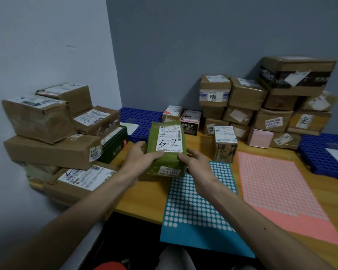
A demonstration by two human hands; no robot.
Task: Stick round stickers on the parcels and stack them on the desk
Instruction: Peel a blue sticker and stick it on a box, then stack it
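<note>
Green parcel (154,137): held between both hands at the middle of the wooden desk (142,199), over the far end of the blue sticker sheet; whether its underside touches the desk cannot be told.
White label (169,138): on the parcel's upper face, with handwritten marks and a barcode.
Left hand (140,154): grips the parcel's left edge, thumb on top.
Right hand (195,162): grips the parcel's right edge, fingers curled against its side.
Blue sticker sheet (193,211): flat at the desk's near edge, rows of white round dots, partly overhanging.
Pink sticker sheet (277,191): flat just right of the blue one, its near strip without dots.
Left stack (53,133): brown labelled parcels piled against the left wall.
Right stack (261,104): brown parcels piled against the back wall.
Small brown box (224,145): upright, between the green parcel and the right stack.
Blue perforated trays (141,115): one at the back, one at far right.
</note>
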